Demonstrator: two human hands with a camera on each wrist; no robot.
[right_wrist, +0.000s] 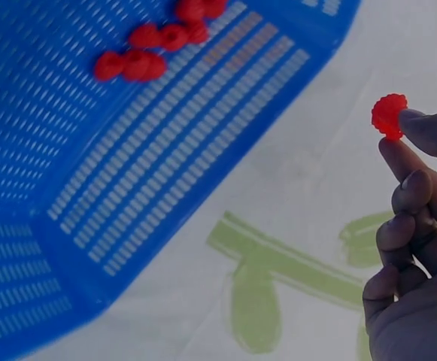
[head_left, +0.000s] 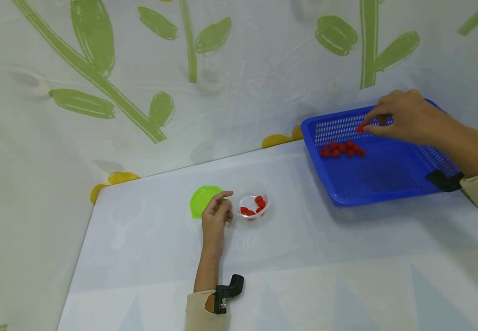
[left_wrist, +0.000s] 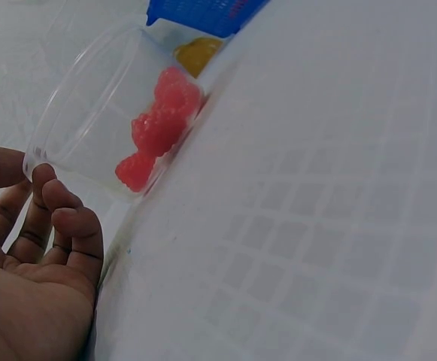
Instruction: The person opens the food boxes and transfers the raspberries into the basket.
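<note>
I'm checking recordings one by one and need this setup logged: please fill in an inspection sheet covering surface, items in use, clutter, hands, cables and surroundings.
Surface: white table with pale blue triangles.
Items in use: blue basket with a cluster of red berries; clear cup with several more berries inside; round green piece by the left hand, lid or dish, cannot tell.
Clutter: nothing seen.
Hands: left pinches the cup's rim; right hand pinches one berry, over the basket in the head view; black device at each wrist.
Cables: nothing seen.
Surroundings: pale sheet with green leaf print behind the table.
</note>
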